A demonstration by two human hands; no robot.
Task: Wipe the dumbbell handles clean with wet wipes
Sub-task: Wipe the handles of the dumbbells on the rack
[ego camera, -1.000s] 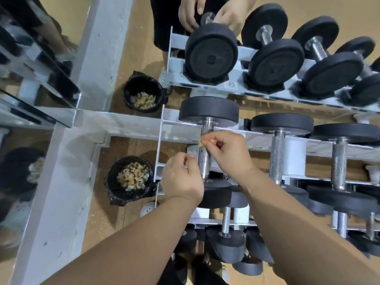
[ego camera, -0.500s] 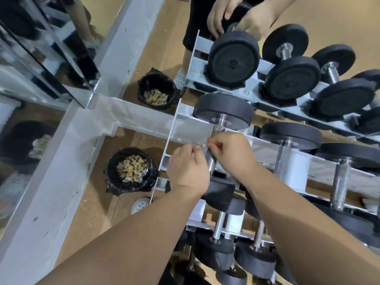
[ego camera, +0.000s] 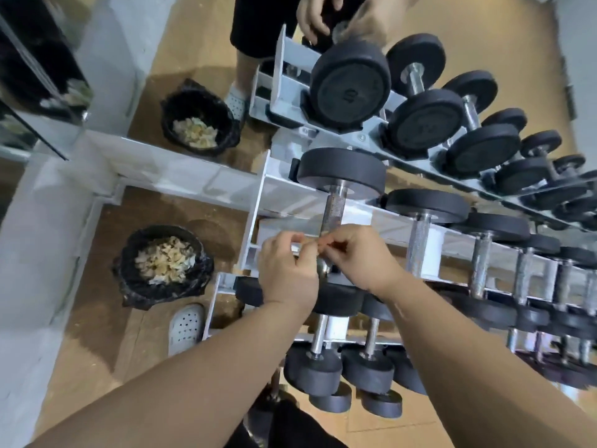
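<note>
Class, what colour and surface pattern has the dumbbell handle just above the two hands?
The handle is silver metal with fine crosshatch knurling, clearest in the head view.

A bin [ego camera: 202,268] stands on the floor [ego camera: 106,344] left of the rack [ego camera: 255,227], which holds dumbbells [ego camera: 426,205] in rows.

Weight plates [ego camera: 340,172] are black, the handle [ego camera: 334,206] silver (crosshatch-knurled). The rack [ego camera: 256,221] is white, the near-left bin [ego camera: 129,284] black, its crumpled wipes [ego camera: 163,260] beige, the floor [ego camera: 97,350] tan.

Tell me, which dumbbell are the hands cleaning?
The leftmost dumbbell on the upper shelf, nearest the bin: right hand pinches a wipe at its handle, left hand alongside; neighbours' handles stand untouched.
</note>
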